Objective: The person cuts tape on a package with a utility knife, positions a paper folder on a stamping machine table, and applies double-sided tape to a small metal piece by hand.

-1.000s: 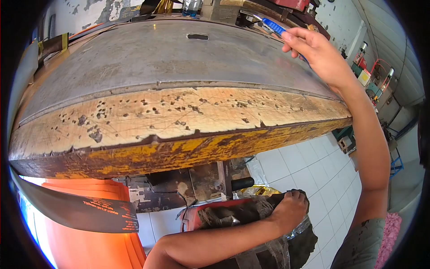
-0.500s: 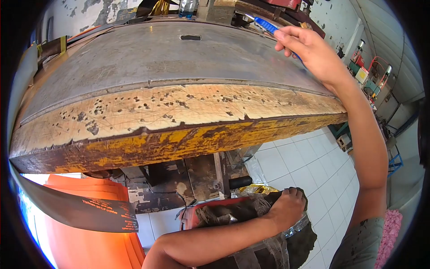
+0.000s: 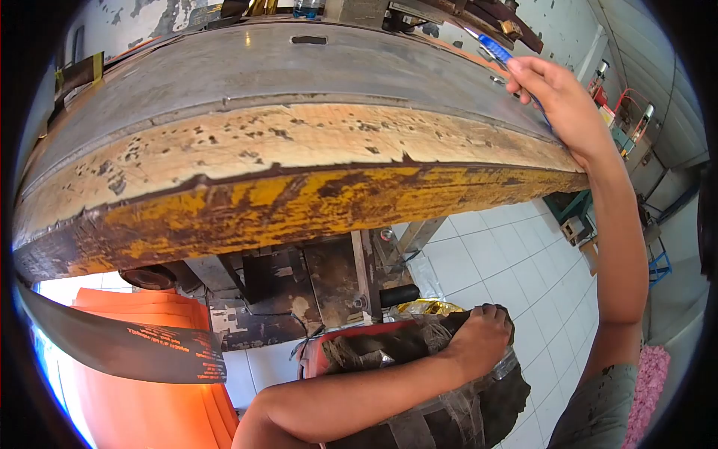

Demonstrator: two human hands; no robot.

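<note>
My right hand point(image 3: 557, 101) is raised at the right end of the workbench, its wrist by the front edge. The fingers pinch a slim blue pen-like tool point(image 3: 494, 50) with a pale pointed tip, aimed up and to the left; I cannot tell whether it is a pen or a cutter. Below the bench, my left hand point(image 3: 482, 338) is closed at the far edge of a dark, worn cushion point(image 3: 430, 423) patched with tape. My left forearm lies across that cushion. The metal sheet point(image 3: 329, 71) on the bench top has a small rectangular slot.
The bench's thick wooden edge point(image 3: 314, 202) has chipped yellow paint and pitted bare wood. At the lower left, a dark printed sheet point(image 3: 149, 352) hangs before stacked orange sheets point(image 3: 142, 411). White floor tiles point(image 3: 490, 247) and a pink fluffy thing point(image 3: 649, 389) show at right.
The view has shifted, so the bench sits higher in the picture. My right hand with the blue tool appears farther right and slightly lower. My left hand stays on the cushion.
</note>
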